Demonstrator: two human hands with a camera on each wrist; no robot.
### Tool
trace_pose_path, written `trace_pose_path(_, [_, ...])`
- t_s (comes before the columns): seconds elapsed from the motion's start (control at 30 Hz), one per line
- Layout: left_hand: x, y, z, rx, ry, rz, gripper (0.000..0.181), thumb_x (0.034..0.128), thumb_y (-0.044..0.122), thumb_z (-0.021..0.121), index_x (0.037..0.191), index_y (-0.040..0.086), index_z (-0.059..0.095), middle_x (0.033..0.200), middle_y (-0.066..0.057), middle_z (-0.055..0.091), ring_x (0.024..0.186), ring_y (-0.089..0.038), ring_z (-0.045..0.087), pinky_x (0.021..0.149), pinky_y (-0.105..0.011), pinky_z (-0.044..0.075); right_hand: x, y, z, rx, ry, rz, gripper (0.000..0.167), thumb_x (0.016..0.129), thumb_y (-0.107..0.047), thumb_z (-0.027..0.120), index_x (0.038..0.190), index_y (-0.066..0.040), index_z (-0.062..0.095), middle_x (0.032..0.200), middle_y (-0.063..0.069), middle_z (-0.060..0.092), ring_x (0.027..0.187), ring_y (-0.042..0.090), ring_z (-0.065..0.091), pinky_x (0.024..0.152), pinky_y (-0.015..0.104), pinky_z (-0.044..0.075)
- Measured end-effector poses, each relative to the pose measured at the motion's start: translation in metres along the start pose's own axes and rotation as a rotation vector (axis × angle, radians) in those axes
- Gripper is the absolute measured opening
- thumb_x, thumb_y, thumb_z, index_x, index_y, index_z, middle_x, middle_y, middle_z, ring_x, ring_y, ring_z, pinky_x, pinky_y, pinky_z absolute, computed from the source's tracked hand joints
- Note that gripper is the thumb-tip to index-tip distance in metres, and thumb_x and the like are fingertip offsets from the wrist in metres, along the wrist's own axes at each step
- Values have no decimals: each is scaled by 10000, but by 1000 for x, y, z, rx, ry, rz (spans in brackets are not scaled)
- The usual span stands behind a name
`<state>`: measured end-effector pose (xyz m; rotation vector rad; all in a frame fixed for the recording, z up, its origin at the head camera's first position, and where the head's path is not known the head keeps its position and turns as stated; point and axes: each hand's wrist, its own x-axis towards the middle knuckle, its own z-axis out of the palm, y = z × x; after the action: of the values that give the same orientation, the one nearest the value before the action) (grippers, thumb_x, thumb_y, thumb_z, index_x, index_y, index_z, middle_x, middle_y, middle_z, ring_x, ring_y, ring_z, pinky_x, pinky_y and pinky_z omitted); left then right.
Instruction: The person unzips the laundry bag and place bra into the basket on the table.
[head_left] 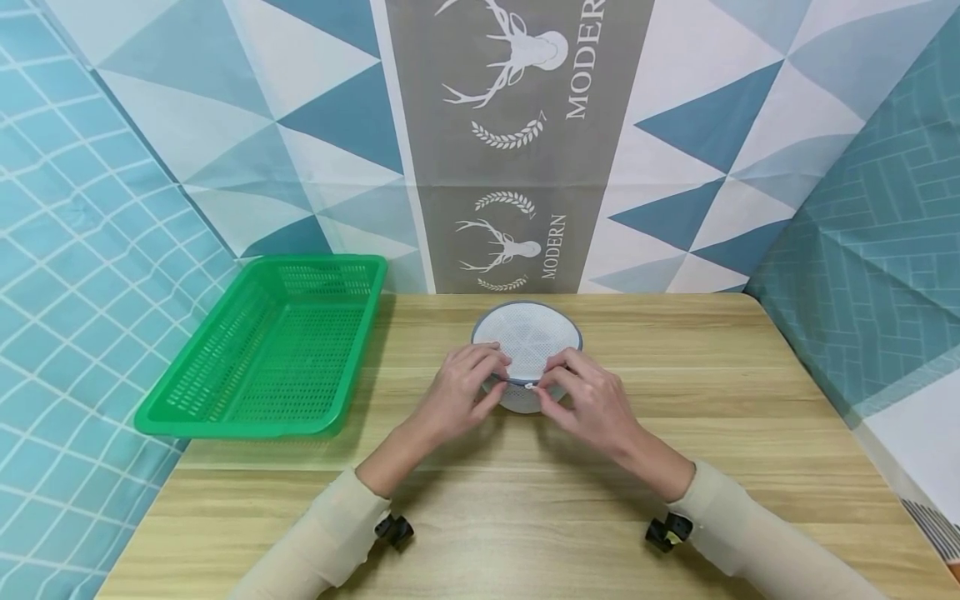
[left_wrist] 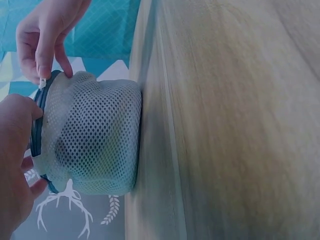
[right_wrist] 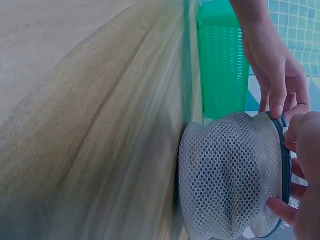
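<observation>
A white mesh bag (head_left: 528,337) with a dark blue zipper rim stands on the wooden table, its round top facing up. The left hand (head_left: 465,387) pinches the rim on the near left side. Close by, the right hand (head_left: 592,400) pinches the small white zipper pull (head_left: 530,386) at the near edge. In the left wrist view the bag's mesh side (left_wrist: 95,135) looks slightly crumpled, with the left hand (left_wrist: 15,155) and right hand (left_wrist: 47,40) at its rim. The right wrist view shows the bag (right_wrist: 225,175) between the right hand (right_wrist: 305,175) and left hand (right_wrist: 277,70).
A green plastic basket (head_left: 300,358) with perforated sides sits at the table's left, with nothing seen inside. Patterned cloth (head_left: 510,150) hangs behind the wooden table (head_left: 510,517), and blue cloth lies along both sides.
</observation>
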<state>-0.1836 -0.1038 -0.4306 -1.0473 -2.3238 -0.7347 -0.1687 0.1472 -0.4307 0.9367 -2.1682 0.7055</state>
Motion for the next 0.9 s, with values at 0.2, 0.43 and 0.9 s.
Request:
trace_pose_path(0.2, [0, 0, 2, 19, 24, -15, 108, 966, 111, 809, 1047, 127, 740, 1243, -54, 825, 1361, -342, 738, 1073, -576, 598, -1, -1, 0, -6, 11, -1, 148, 806, -29, 911, 868, -98, 795, 1004, 57, 748, 877, 197, 728, 642, 298, 605])
trace_pose_path(0.43, [3, 3, 5, 39, 45, -4, 129, 948, 146, 861, 1033, 156, 763, 1231, -42, 827, 1324, -318, 748, 993, -563, 586, -1, -1, 0, -4, 16, 3, 152, 806, -24, 916, 868, -97, 797, 993, 62, 745, 888, 211, 736, 649, 307, 615])
trace_pose_path(0.9, [2, 2, 4, 33, 8, -6, 131, 953, 98, 845, 1025, 133, 741, 1273, -67, 834, 1330, -318, 756, 1110, -575, 604, -2, -1, -1, -9, 11, 2, 150, 809, -38, 912, 868, -110, 795, 1003, 52, 746, 863, 194, 735, 621, 290, 596])
